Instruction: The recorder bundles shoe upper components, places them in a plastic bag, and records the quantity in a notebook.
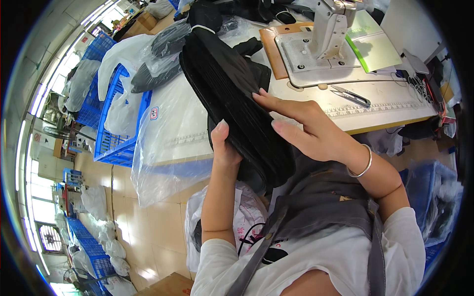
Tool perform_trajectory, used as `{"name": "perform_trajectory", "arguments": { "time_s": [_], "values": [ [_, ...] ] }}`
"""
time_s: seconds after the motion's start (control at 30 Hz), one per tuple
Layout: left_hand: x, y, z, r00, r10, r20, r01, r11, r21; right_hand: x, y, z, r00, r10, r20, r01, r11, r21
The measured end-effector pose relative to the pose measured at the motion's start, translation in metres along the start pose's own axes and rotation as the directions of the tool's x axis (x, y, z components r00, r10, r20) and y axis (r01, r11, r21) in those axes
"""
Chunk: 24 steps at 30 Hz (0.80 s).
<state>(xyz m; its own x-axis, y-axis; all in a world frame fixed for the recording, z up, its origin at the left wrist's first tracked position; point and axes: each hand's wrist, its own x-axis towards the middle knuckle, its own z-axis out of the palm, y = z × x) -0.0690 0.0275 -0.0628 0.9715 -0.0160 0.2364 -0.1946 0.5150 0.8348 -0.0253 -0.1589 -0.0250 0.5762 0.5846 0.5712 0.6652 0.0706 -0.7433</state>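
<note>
A thick stack of black fabric pieces (232,98) is held up at a slant in front of me, over the table's near edge. Its layers show as fine ridges along the long side. My left hand (226,149) is closed around the lower left of the stack, thumb on the near side and the other fingers hidden behind it. From the right, my right hand (311,129) touches the stack's upper face with index finger and thumb apart. A white band (203,28) circles a black bundle at the stack's far end.
A sewing machine (330,34) stands on the white table, with thread snips (351,96) and a printed ruler strip (380,107) nearby. Green-edged paper (373,42) lies at right. Clear plastic (158,163) hangs off the left edge beside a blue crate (116,145).
</note>
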Motion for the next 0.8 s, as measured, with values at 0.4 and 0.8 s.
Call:
{"name": "perform_trajectory", "arguments": {
  "time_s": [0.4, 0.8],
  "values": [
    [-0.003, -0.006, -0.017, 0.981, 0.175, -0.079, -0.192, 0.894, -0.405, 0.008, -0.019, 0.0, 0.963, 0.269, 0.024, -0.265, 0.959, -0.096],
    [-0.003, -0.021, -0.032, 0.96, 0.238, -0.147, -0.28, 0.816, -0.506, 0.007, -0.028, 0.023, 0.981, -0.136, -0.138, 0.088, 0.948, -0.306]
  ]
}}
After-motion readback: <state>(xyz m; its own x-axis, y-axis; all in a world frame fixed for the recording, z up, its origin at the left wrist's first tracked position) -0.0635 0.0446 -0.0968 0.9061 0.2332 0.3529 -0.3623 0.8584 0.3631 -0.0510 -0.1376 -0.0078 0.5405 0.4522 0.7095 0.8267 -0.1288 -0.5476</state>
